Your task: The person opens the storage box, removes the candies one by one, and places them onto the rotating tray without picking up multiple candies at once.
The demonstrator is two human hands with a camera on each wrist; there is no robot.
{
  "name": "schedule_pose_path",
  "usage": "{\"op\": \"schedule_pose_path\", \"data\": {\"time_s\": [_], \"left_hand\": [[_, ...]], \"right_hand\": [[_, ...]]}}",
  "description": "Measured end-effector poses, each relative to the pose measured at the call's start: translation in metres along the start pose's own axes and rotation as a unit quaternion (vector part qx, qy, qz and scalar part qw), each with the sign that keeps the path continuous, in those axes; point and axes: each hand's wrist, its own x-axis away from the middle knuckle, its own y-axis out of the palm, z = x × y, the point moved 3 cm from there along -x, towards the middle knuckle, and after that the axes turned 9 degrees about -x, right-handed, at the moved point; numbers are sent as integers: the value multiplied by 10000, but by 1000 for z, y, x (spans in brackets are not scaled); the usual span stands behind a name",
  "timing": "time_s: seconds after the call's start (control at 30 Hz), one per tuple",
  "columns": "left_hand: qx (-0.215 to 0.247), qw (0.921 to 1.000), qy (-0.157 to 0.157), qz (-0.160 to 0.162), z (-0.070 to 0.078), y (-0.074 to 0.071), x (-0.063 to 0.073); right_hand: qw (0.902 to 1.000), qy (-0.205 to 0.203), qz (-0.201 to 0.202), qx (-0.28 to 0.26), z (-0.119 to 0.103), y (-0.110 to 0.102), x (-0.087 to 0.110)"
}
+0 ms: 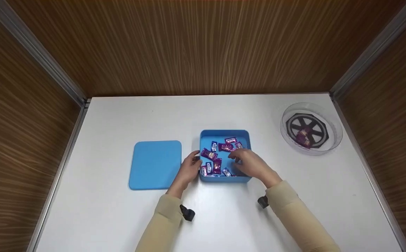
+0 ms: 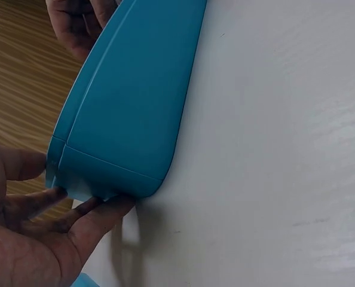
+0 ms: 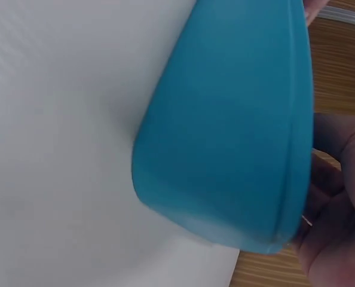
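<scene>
A blue square box (image 1: 225, 179) stands near the middle of the table, with several purple and blue wrapped candies (image 1: 217, 166) scattered over its floor. My left hand (image 1: 190, 168) touches the box's left outer wall. In the left wrist view its fingers (image 2: 100, 218) lie against that wall, and its thumb (image 2: 23, 164) is up at the rim. Over the right side of the box, my right hand (image 1: 252, 163) reaches in with thumb and forefinger apart; no candy shows between them. In the right wrist view the box wall hides its fingertips.
A blue square lid (image 1: 156, 165) lies flat left of the box. At the back right stands a round clear dish (image 1: 335, 141) with a black spoked pattern at its base and a few purple candies (image 1: 303, 137) in it. Wood-grained panels (image 1: 203, 49) border the white table.
</scene>
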Motion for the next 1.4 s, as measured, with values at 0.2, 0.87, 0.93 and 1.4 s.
{"op": "schedule_pose_path", "data": {"time_s": [0.2,0.87,0.93,1.4], "left_hand": [[109,9998,146,92,-2,-2,-3],[243,9994,193,170,-2,-2,-5],[233,9994,209,155,-2,-2,-5],[195,9995,235,110,-3,-3,-5]], "right_hand": [[9997,88,-67,240,4,11,-3],[9896,253,-390,1362,0,22,-5],[9887,305,-413,1412,0,23,-5],[9861,345,-179,1615,3,25,-7]]}}
